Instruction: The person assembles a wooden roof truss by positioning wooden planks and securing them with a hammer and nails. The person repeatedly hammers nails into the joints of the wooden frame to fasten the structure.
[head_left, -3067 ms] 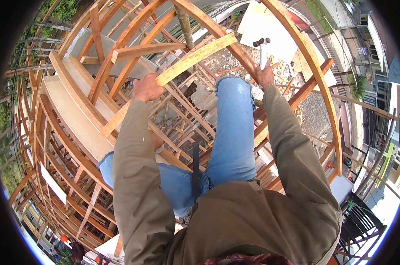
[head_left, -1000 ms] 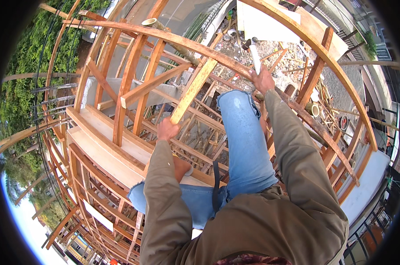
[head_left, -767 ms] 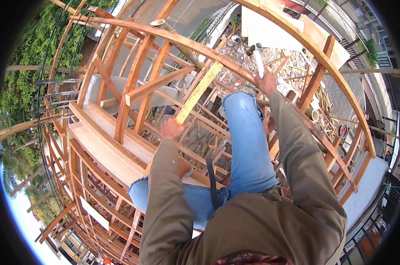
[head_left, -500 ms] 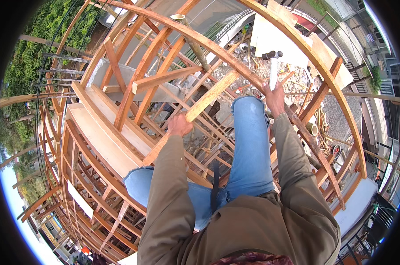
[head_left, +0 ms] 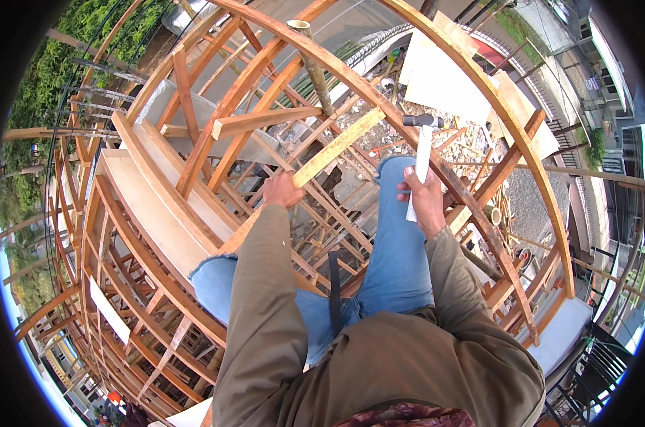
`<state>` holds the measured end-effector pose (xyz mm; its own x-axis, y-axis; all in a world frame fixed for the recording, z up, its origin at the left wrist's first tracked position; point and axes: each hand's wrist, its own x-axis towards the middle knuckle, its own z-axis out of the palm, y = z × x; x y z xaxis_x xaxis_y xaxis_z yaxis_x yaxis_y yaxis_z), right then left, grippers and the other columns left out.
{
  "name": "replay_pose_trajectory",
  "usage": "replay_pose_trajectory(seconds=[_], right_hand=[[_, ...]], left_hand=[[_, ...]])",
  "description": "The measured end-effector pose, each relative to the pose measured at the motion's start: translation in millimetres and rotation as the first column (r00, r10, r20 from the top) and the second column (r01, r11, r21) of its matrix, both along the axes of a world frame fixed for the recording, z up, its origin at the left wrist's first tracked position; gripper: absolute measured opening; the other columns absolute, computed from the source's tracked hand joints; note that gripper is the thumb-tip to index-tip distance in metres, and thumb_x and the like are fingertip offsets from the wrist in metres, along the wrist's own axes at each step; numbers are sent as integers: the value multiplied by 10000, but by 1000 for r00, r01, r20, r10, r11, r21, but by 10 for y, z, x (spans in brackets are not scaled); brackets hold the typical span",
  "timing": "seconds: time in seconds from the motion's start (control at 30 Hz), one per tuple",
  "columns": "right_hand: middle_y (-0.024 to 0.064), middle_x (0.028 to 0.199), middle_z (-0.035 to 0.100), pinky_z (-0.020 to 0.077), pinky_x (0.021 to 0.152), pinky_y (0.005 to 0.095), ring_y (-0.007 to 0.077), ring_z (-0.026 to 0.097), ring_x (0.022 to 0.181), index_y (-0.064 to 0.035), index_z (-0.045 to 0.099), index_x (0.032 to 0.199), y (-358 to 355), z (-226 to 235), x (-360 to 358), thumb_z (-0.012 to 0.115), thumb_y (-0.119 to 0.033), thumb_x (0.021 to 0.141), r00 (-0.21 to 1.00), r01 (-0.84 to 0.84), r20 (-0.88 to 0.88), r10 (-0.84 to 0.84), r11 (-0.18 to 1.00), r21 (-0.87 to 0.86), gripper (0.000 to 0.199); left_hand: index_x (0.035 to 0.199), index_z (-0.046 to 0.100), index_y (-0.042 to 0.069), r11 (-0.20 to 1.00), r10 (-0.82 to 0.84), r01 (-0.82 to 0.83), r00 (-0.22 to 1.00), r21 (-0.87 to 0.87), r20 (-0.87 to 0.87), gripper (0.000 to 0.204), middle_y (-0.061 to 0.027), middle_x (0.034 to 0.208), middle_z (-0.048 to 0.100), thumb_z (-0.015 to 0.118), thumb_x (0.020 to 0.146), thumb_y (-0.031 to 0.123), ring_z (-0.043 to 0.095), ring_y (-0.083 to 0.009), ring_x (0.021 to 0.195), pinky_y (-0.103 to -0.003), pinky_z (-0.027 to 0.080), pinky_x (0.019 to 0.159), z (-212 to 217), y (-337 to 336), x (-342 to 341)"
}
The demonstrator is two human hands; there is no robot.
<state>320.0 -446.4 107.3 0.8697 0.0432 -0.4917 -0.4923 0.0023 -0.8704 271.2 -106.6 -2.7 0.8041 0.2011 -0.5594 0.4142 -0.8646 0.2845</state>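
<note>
My left hand (head_left: 280, 191) is closed round a straight wooden beam (head_left: 347, 144) that slants across the frame in front of me. In my right hand (head_left: 427, 201) is a hammer (head_left: 423, 148) with a white handle and a dark head. The fingers hold the handle near its lower part, and the head points away from me. Both hammer and hand are above my right knee (head_left: 395, 206) in blue jeans, left of a long curved timber (head_left: 472, 206). I sit among the timbers with my legs apart.
Curved timber ribs (head_left: 522, 135) surround me. A bamboo pole (head_left: 313, 71) stands ahead, near a short cross-piece (head_left: 265, 121). Far below, through gaps in the frame, lies rubble (head_left: 472, 146) with pale sheets (head_left: 447, 78). Wide boards (head_left: 148, 206) run at the left.
My right hand has moved left and nearer with the hammer, away from the curved timber and over my knee. The left hand keeps its hold on the beam. The view has shifted slightly.
</note>
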Motion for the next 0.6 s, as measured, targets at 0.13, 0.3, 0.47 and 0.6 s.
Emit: replay_pose_trajectory(seconds=[0.13,0.3,0.47,0.6], right_hand=[[74,1000,619,571,623,300,154,648,836,12,560,1197,235,-28,-210,646,-258,1025,998,-53,-43,54,998,38,332],[57,989,593,571,628,294,140,632,837,-3,544,1184,355,-44,-405,646,-259,1026,988,-108,-108,113,993,50,318],[70,895,606,554,559,286,129,628,727,7,539,1123,360,-36,-578,645,-239,1027,979,-119,-154,132,988,96,285],[40,813,543,481,455,288,118,545,571,-25,517,1053,559,-184,-563,612,-290,1045,961,0,-273,51,983,184,281]], left_hand=[[1217,688,66,1000,-9,9,1000,8,-6,508,-207,1217,708,629,744,242,651,-363,1174,-479,435,1012,53,-24,-31],[1232,682,68,999,35,-34,999,22,-36,521,-193,1246,701,646,750,263,638,-364,1202,-488,422,1031,66,-10,1],[1254,693,99,999,30,-30,1000,13,3,521,-206,1205,714,655,770,290,655,-388,1160,-500,475,1008,92,6,24],[1227,713,111,1000,29,-29,1000,10,4,493,-224,1165,724,648,769,283,667,-404,1132,-497,505,998,62,14,16]])
